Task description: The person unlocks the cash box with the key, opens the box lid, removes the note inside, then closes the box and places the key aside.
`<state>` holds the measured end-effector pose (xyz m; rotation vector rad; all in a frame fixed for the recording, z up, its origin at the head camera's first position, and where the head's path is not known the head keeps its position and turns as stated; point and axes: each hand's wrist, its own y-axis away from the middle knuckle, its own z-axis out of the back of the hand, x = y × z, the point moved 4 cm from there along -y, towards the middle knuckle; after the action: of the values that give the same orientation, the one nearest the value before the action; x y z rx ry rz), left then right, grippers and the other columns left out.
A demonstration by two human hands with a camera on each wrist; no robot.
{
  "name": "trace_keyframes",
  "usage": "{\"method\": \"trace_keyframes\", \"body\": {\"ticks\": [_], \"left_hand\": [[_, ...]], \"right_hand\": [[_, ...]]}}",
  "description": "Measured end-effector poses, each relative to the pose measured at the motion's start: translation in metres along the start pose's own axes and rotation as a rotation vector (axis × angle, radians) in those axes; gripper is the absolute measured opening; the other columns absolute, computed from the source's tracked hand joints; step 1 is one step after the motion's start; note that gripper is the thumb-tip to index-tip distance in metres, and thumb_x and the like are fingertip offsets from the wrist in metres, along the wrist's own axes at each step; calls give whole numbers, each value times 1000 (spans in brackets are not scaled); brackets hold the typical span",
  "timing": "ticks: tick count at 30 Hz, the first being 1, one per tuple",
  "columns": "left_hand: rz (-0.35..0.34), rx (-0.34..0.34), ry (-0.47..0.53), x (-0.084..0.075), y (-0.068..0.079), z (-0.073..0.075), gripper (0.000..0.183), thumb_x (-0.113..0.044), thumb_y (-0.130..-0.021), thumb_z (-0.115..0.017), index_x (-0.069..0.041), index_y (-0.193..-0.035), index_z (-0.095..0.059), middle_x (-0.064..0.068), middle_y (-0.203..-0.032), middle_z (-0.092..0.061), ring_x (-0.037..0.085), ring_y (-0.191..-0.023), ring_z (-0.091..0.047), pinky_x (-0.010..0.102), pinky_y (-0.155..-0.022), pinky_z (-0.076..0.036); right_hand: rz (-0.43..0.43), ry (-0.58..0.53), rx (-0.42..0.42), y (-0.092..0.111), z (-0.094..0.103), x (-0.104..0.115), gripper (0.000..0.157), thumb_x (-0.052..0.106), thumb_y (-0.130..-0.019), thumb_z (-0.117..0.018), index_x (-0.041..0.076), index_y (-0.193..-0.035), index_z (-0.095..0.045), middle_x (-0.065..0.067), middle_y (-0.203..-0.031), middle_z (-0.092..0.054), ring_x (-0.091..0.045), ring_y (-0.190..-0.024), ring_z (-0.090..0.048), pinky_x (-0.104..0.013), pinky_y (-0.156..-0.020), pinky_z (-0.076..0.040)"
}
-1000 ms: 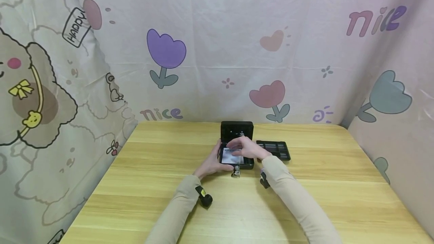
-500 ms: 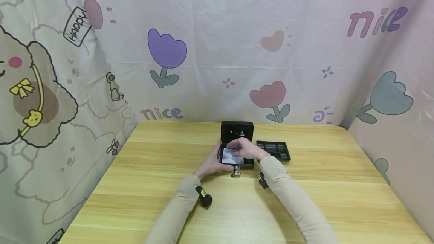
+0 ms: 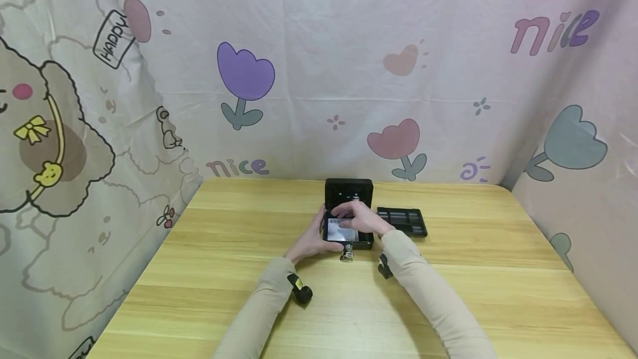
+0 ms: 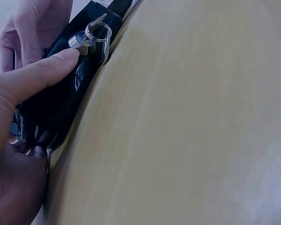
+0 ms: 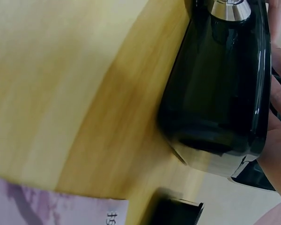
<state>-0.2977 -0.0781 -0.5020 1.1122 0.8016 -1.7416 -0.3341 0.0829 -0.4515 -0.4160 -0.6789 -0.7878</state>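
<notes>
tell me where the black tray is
In the head view, the black tray lies on the table just right of the open black box, partly behind the right hand.

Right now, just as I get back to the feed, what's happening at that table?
A person's left hand grips the side of a small black box, its thumb across the front beside the lock. The lid stands open. The right hand reaches in over a pale sheet; whether its fingers hold anything is unclear. Keys hang at the front, and a black compartment tray lies to the box's right.
</notes>
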Motion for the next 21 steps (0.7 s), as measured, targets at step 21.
{"method": "trace_keyframes", "body": {"ticks": [21], "left_hand": [[-26,2,13,-1,0,0,130,-22,-74,-89,-1,-161,5,21,-170,1,38,-157,-9,58,-127,-14]], "right_hand": [[18,-34,-76,1,4,1,30,2,-85,-75,4,-115,-73,-8,-98,-73,-12,-85,-62,-24,-76,-55]]}}
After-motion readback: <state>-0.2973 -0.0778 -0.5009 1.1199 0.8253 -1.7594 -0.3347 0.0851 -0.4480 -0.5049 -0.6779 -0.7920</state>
